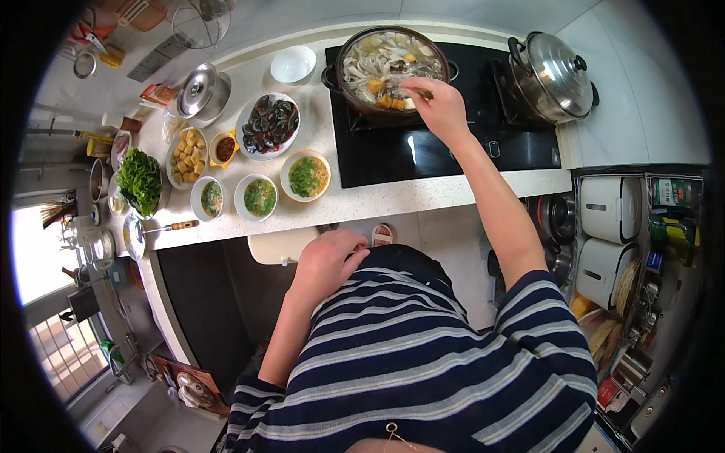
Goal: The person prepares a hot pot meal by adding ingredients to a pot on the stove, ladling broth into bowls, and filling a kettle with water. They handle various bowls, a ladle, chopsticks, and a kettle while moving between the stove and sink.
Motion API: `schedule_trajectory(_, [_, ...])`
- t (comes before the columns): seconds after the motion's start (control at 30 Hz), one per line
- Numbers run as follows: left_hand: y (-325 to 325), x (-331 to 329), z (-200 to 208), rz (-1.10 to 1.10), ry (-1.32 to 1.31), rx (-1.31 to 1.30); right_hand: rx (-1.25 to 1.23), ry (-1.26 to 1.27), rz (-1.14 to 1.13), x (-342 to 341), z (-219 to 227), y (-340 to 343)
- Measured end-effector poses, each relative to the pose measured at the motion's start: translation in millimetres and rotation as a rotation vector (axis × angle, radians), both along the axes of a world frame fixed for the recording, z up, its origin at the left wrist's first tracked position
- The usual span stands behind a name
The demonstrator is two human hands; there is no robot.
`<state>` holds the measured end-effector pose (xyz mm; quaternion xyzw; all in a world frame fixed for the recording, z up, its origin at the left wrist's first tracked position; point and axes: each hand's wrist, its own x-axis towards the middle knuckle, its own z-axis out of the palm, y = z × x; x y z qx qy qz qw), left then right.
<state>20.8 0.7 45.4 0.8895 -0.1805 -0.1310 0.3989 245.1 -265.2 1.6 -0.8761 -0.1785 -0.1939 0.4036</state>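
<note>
Striped navy-and-grey shirt fabric point(400, 347) lay nearest, on the near side of the black glass cooktop point(385, 155). Speckled pale countertop point(408, 195) ran along the cooktop's front and left. On the cooktop's rear left stood the two-handled brown pot point(365, 108), full of pale mushroom-like strips and orange chunks; at its right end stood a stockpot with a steel lid point(555, 79).

Left of the cooktop were a plate of dark, glossy pieces point(269, 124) and, farther off, leafy greens point(141, 181). Above the cooktop's rear left, the right hand point(442, 109) was at the brown pot, its fingers closed narrowly round a brown handle. Near side of the cooktop, the left hand point(326, 264) rested at the waist, thumb apart from loosely extended fingers, nothing visibly held. Smaller, just left of the cooktop, sat a broth bowl with chopped greens point(306, 176) and, beyond it, a yellow dish of red sauce point(224, 149). Smallest was the brown handle point(424, 94), over the cooktop; whatever it led to was hidden
</note>
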Motion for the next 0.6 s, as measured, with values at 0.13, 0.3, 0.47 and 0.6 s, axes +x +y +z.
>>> schedule_trajectory(0.13, [3,0,2,-0.010,-0.003,0.006,0.219,0.056,-0.082,2,-10,-14])
schedule_trajectory(0.3, [9,-5,0,0.018,0.059,0.022,0.516,0.273,-0.146,-10,13,-40])
schedule_trajectory(0.47, [16,-9,-3,0.038,0.061,0.030,0.584,0.337,-0.182,-23,58,-62])
schedule_trajectory(0.6, [18,-8,-1,0.031,0.050,0.028,0.609,0.316,-0.208,-17,70,-65])
